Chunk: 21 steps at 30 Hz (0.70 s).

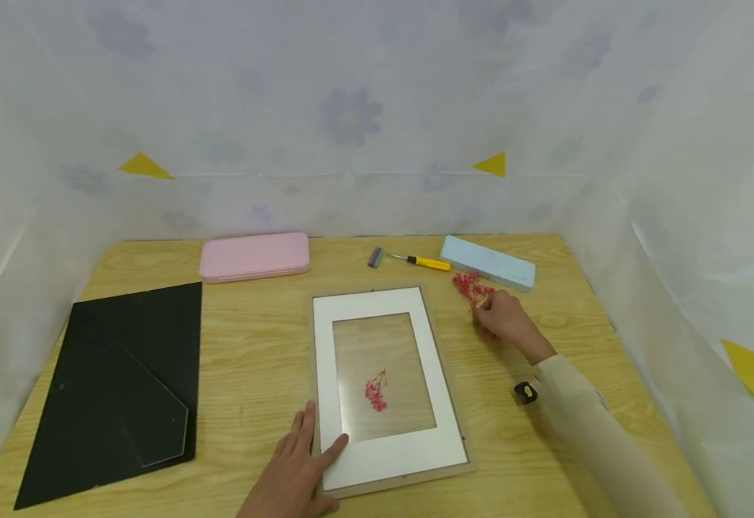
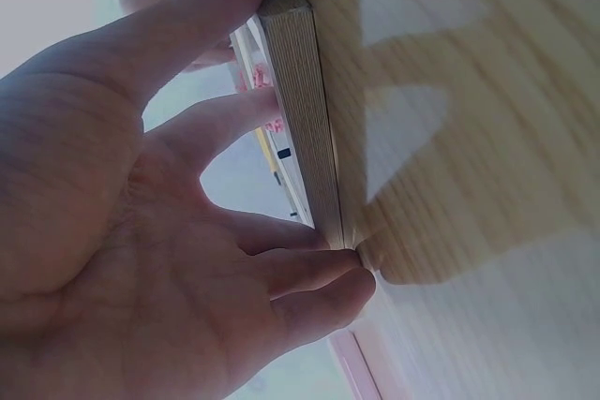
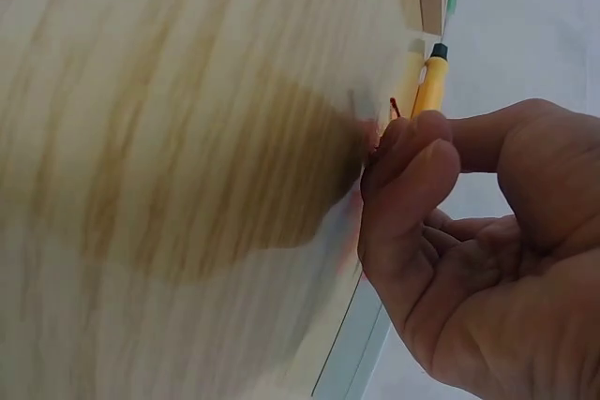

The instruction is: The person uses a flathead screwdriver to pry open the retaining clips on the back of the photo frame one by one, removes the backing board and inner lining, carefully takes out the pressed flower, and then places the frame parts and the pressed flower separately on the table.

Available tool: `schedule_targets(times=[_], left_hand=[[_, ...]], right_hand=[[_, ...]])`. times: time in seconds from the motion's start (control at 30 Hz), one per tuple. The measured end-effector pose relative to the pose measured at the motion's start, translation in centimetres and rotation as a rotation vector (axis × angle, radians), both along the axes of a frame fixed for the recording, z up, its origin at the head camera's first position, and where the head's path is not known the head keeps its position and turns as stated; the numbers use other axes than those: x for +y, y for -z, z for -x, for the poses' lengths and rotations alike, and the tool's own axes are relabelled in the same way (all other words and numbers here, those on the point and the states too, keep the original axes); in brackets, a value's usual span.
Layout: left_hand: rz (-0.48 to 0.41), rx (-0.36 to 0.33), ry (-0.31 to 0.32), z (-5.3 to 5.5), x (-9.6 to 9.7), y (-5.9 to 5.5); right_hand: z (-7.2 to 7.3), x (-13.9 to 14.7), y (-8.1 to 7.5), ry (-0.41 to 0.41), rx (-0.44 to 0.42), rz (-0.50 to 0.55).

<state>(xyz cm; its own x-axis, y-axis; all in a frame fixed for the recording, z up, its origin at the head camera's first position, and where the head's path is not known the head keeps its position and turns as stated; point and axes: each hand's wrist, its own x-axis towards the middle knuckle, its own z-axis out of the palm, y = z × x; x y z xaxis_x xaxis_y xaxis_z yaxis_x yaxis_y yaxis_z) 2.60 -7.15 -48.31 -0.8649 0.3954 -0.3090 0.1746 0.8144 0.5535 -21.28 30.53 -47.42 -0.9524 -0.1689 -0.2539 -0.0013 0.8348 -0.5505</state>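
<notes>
A picture frame (image 1: pixel 390 452) with a white mat lies flat on the table, a small pink-red dried flower sprig (image 1: pixel 375 394) inside its opening. My left hand (image 1: pixel 294 460) rests at the frame's lower left corner, fingers extended along the side and thumb over the mat. In the left wrist view, the fingers touch the wooden frame edge (image 2: pixel 305 110). At the right, my right hand (image 1: pixel 505 316) pinches the stem of a larger pink-red dried flower sprig (image 1: pixel 470 284) between thumb and fingers, low over the table. The right wrist view mostly hides this sprig behind the fingers.
A black backing board (image 1: pixel 118 388) with a stand flap lies at the left. Along the back are a pink case (image 1: pixel 255 257), a small striped block (image 1: pixel 375 257), a yellow screwdriver (image 1: pixel 430 263) and a light blue case (image 1: pixel 488 261). A small black item (image 1: pixel 525 392) sits beside the right sleeve.
</notes>
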Motion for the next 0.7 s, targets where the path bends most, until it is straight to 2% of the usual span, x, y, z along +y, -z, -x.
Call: schedule_targets(times=[0.27, 0.47, 0.6, 0.7], left_hand=[[0.01, -0.027, -0.008, 0.1, 0.1, -0.1], [0.016, -0.012, -0.002, 0.2, 0.1, -0.1], [0.02, -0.013, -0.003, 0.2, 0.2, 0.0], [0.021, -0.006, -0.005, 0.1, 0.2, -0.1]], right_hand=[[0.1, 0.3, 0.3, 0.024, 0.011, 0.01], [-0.1, 0.3, 0.2, 0.014, 0.02, 0.009], [-0.6, 0.1, -0.9, 0.013, 0.033, -0.012], [-1.5, -0.4, -2.6, 0.019, 0.049, -0.011]])
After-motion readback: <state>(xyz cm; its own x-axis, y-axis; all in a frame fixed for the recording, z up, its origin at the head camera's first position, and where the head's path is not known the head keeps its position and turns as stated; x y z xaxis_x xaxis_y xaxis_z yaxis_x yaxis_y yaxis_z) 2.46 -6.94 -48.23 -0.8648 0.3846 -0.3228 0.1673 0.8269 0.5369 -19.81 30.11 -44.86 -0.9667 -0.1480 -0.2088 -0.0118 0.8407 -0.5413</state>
